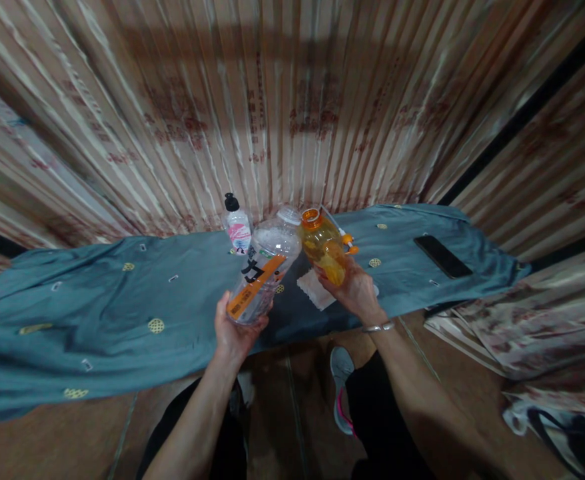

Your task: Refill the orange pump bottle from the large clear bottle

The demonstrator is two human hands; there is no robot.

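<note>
The blue cloth [122, 313] runs right across the tabletop, patterned with small yellow medallions, and both of your hands are up over its middle. Your left hand [232, 333] wraps the base of the big clear bottle [265, 267], fingers closed round it, and you have it tipped so the open neck leans toward the right. It looks almost empty (black lettering and an orange band on the label). Your right hand [355, 290] grips the orange bottle [325, 250] from below, fingers curled round the lower half, its mouth open and upright, the orange cap [348, 243] hanging off to the side. The two mouths sit just beside each other. Keep the clear neck right over the orange opening, tilt slowly, and hold the orange one level so nothing runs onto the cloth, I'd say. Under your right hand a white napkin [312, 290] lies flat. Behind the bottles stands a small white bottle with a black cap [237, 227]. Off to the right, well apart, a dark phone [442, 257] lies on the cloth.
</note>
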